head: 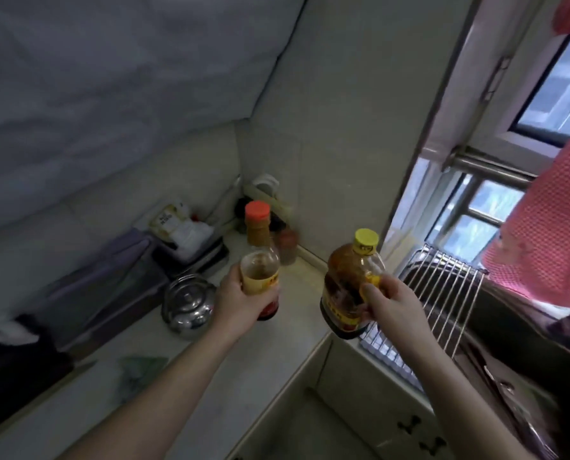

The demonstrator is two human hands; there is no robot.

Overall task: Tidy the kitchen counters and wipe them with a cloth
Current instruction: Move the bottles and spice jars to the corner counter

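Over the corner of the kitchen counter (277, 355) both hands are raised, each with a bottle lifted off the surface, so I judge that the task is in its tidying part and not far along. Many things stand on the counter near the wall, and the wiping is not yet begun, because no hand has a cloth. A pink waffle cloth (549, 234) hangs at the right by the window, well apart from both hands. A greenish thing (141, 366) lies on the counter beside the left forearm, but it is too blurred to say if it is a cloth. To the right of the counter a wire rack (442, 293) lies over what seems to be the sink. Now the containers. A black tray (207, 255) near the wall holds some white and yellow packets. A steel kettle (189, 305) stands just beside the left hand with its lid on, so its contents are hidden. The right hand (393, 310) holds the yellow-capped bottle (346, 287) a little tilted, fingers and thumb curled round its side over the label; brown-amber liquid fills it up to the shoulder. The left hand (240, 300) grips the slimmer orange-capped bottle (260, 257) upright, fingers wrapped round the lower body. Its clear shoulder looks empty and the bottom looks dark — how much is inside I cannot tell. Both caps are on. A small jar (288, 247) stands in the corner behind the bottles, its contents unclear.
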